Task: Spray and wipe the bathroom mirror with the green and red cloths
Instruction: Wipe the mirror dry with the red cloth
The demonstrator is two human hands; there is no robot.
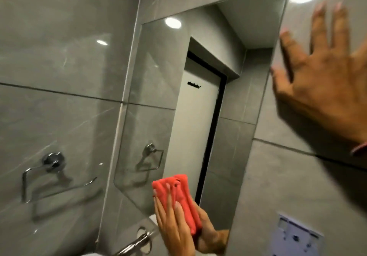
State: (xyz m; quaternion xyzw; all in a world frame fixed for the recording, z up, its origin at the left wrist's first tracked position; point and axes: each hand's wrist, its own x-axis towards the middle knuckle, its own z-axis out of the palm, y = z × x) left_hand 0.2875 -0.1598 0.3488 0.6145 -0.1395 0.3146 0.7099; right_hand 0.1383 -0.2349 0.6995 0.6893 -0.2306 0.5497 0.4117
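The bathroom mirror (198, 97) is a tall frameless pane on the grey tiled wall, and it reflects a white door in a dark frame. My left hand (172, 224) presses a folded red cloth (178, 196) flat against the glass near the mirror's lower edge, and the mirror shows the hand's reflection behind the cloth. My right hand (321, 81) lies flat with spread fingers on the wall tiles just right of the mirror and holds nothing. No green cloth or spray bottle is in view.
A chrome towel ring (49, 176) hangs on the left wall, with its reflection in the mirror. A chrome tap (137, 243) sticks out below the mirror. A pale wall socket plate (296, 236) sits at the lower right. A ceiling light glares at the top right.
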